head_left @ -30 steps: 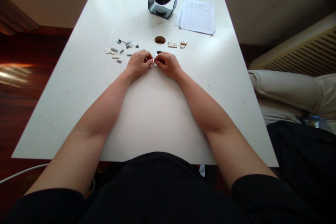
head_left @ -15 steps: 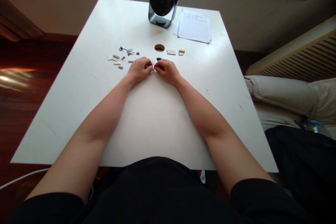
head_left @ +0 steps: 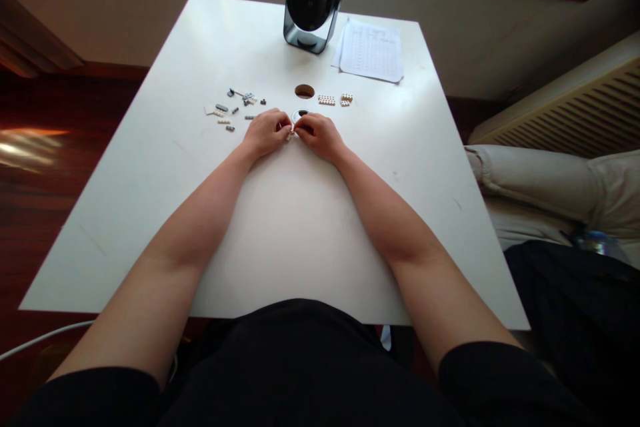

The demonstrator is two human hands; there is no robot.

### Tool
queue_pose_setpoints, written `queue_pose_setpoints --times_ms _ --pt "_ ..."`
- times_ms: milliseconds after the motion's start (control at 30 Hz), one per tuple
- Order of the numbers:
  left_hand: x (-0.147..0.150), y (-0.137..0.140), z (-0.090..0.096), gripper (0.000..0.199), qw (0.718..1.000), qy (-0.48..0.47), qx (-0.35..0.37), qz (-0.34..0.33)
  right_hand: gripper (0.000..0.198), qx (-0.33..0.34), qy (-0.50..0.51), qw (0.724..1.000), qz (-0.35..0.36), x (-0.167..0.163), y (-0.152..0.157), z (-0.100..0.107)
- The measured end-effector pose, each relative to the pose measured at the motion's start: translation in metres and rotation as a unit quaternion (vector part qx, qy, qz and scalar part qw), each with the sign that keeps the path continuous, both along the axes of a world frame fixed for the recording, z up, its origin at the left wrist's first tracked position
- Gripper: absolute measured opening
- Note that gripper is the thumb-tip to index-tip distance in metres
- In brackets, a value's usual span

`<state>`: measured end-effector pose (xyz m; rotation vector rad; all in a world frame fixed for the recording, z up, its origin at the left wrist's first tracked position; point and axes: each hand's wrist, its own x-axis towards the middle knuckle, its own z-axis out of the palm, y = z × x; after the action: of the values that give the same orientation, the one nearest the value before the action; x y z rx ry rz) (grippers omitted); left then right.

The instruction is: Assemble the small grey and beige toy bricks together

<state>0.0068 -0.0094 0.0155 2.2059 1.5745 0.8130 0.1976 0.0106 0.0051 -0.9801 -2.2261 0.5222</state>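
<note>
My left hand [head_left: 267, 131] and my right hand [head_left: 319, 133] meet at the middle of the table, fingers pinched together. Between the fingertips shows a small pale toy brick piece [head_left: 289, 137], mostly hidden by the fingers. Just behind the hands lies a round white-rimmed ring with a dark centre [head_left: 300, 114], partly covered. To the left of my left hand several loose grey, white and black toy brick pieces [head_left: 221, 108] are spread out. Two studded pale bricks, a longer one [head_left: 327, 100] and a shorter one [head_left: 347, 100], lie beyond my right hand.
The white table [head_left: 300, 233] has a round hole [head_left: 304, 91] beyond the hands. A black round device on a stand [head_left: 311, 3] stands at the back, with printed sheets [head_left: 373, 50] to its right. A radiator cover [head_left: 565, 100] and beige cushions [head_left: 540, 170] are at the right.
</note>
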Motion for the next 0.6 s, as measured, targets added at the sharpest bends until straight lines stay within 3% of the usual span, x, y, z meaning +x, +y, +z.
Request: queue_pose_setpoints --times_ms 600 --pt "-0.0024 0.0020 -0.0051 0.012 1.000 -0.014 -0.013 -0.007 0.018 0.001 -0.003 1.000 -0.004 -0.0003 0.0020 -0.0048"
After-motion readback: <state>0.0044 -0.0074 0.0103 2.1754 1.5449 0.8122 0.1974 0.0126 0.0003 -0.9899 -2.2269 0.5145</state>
